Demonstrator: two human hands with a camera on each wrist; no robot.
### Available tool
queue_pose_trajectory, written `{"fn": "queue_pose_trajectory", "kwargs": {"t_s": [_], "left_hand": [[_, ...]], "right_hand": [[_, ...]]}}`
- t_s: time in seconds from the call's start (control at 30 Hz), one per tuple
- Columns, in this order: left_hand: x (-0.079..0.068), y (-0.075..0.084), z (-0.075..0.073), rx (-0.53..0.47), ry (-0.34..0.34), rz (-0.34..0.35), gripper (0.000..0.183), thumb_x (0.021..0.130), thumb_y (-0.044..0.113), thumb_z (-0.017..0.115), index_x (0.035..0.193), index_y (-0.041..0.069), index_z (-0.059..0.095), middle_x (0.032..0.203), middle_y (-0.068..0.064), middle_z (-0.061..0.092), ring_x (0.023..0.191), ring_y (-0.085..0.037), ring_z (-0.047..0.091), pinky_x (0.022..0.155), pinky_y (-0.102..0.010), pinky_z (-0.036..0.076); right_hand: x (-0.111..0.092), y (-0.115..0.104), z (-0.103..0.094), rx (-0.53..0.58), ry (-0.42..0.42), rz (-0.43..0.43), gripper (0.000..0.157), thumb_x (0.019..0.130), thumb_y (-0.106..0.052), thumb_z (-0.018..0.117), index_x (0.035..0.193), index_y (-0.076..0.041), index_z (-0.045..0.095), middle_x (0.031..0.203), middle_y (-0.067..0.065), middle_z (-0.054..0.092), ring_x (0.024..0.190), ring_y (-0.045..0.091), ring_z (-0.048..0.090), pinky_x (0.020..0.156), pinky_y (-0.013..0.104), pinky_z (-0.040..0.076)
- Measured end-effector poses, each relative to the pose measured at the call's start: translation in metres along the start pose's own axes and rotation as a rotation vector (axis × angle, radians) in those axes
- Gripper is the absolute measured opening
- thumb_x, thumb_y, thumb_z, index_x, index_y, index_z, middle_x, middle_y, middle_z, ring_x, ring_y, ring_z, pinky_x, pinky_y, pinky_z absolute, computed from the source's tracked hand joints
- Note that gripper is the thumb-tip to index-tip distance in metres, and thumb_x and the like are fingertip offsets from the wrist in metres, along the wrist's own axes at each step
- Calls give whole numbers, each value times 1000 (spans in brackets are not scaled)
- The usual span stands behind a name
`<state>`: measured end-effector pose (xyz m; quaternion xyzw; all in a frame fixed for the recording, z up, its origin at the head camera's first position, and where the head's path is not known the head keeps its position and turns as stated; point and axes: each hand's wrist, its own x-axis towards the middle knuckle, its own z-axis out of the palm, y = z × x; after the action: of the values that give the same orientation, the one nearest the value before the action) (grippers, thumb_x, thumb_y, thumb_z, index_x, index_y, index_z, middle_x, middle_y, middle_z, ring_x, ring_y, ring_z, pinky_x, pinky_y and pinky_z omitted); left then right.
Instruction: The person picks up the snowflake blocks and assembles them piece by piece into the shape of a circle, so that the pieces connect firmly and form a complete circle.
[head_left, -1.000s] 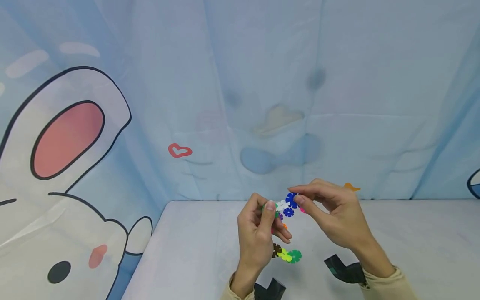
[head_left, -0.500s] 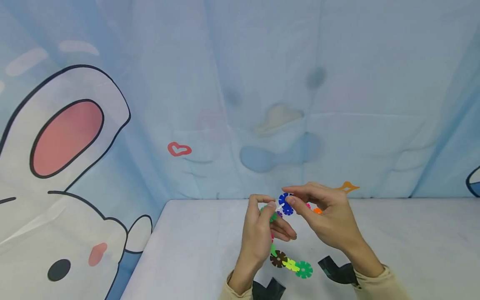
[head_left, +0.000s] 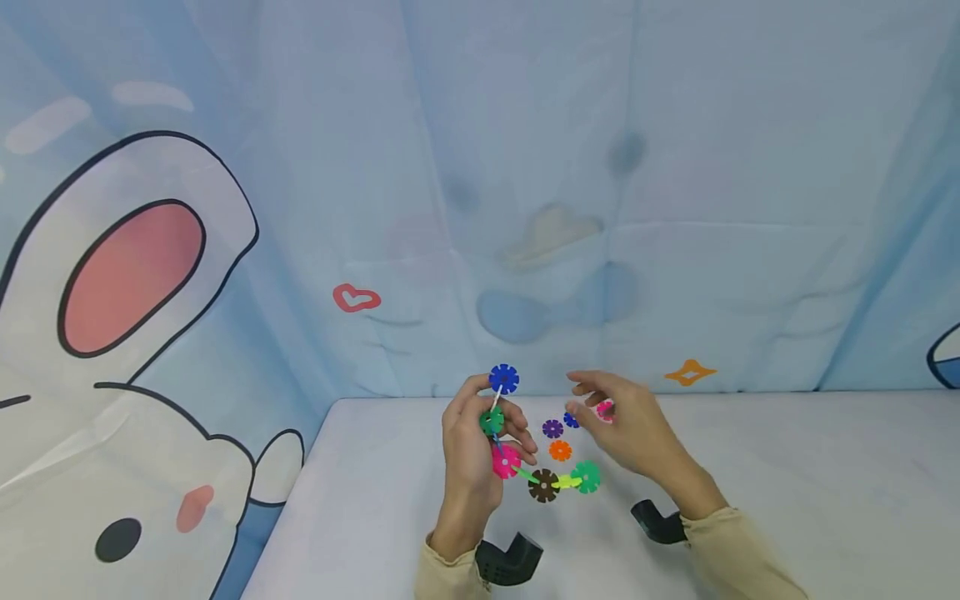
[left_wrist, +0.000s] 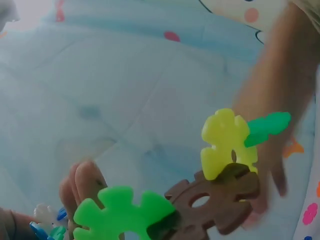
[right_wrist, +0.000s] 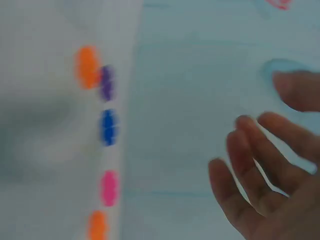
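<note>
My left hand [head_left: 468,454] holds a curved chain of notched plastic snowflake discs near its upper end, by the green disc [head_left: 492,421]. A dark blue disc [head_left: 504,378] tops the chain, joined to a white one seen edge-on. Below the hand follow a pink disc [head_left: 506,462], a light green one, a brown disc [left_wrist: 215,202], a yellow disc [left_wrist: 225,142] and a green end disc [head_left: 587,477]. To the right, my right hand [head_left: 637,429] is raised with loosely bent fingers [right_wrist: 240,175] and nothing between them, apart from the chain.
Loose discs lie on the white table [head_left: 375,500] beyond the chain: purple [head_left: 552,428], orange [head_left: 560,450], blue [head_left: 572,419] and pink [head_left: 604,410], the last partly behind my right hand. Another orange disc [right_wrist: 98,225] shows in the right wrist view. A printed blue curtain [head_left: 420,208] hangs behind the table.
My right hand has let go of the dark blue disc and drawn away to the right. My left hand has moved left with the chain, and the loose discs have come into view.
</note>
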<state>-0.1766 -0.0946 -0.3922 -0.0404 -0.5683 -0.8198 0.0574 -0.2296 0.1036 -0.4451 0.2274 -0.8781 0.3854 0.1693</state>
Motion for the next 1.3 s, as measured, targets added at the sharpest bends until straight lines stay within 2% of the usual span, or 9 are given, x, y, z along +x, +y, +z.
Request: {"fn": "queue_pose_trajectory", "kwargs": {"t_s": [0.13,0.23,0.33,0.43,0.57,0.7,0.83,1.03,1.3], "left_hand": [[2,-2,-2,-38,-4,-1,33,103,7,27,103,5,60,67,-2,63,45,-13,62,44,-32,60],[3,-4,-2,-59,-26,-7,33,104,9,25,99,6,57,66,-1,63,45,-12,62,44,-31,59],[3,-6,-1,-62,-49,-7,32,108,15,26,95,6,54,64,1,63,44,-11,62,43,-29,58],[3,-6,0,-47,-70,-4,35,112,22,28,91,7,52,63,3,62,43,-10,62,43,-26,57],[2,-6,1,-28,-91,-7,33,114,24,32,93,8,51,62,4,60,43,-9,62,43,-26,57],[1,-6,2,-11,-98,-15,30,115,26,35,96,7,51,62,3,58,43,-10,63,44,-27,58],[0,-7,4,7,-103,-21,30,115,29,39,99,7,53,62,3,58,44,-9,64,45,-27,58],[-1,-8,6,20,-130,-17,32,116,30,40,97,8,53,63,3,58,44,-9,64,45,-29,59],[-1,-9,6,23,-138,-3,34,115,34,42,96,8,53,62,4,58,45,-9,64,45,-28,59]], "right_hand": [[-8,21,30,-169,-245,-57,53,95,-10,77,145,0,61,151,26,57,135,52,54,108,71,50],[-14,34,49,-248,-347,-121,51,95,-9,76,142,2,63,154,28,54,140,59,47,107,74,48],[-18,42,60,-280,-398,-109,46,96,-15,75,138,2,66,150,25,59,141,59,47,107,74,48],[-18,43,63,-295,-385,-74,45,94,-21,80,132,0,71,142,22,67,135,56,53,106,72,50],[-16,38,60,-316,-272,-62,24,88,-16,86,109,-5,80,115,14,78,115,44,65,98,62,59],[-13,33,60,-327,-177,-3,9,86,-11,87,91,-11,80,91,4,76,97,30,63,84,50,62],[-10,33,64,-349,-168,42,14,87,-14,87,98,-11,79,93,4,73,95,29,58,78,48,58],[-8,35,65,-378,-258,16,34,89,-8,84,123,-8,78,123,15,76,120,44,62,98,62,60],[-5,37,65,-241,-274,116,24,85,0,86,108,-8,81,95,4,75,91,23,58,82,42,63]]}}
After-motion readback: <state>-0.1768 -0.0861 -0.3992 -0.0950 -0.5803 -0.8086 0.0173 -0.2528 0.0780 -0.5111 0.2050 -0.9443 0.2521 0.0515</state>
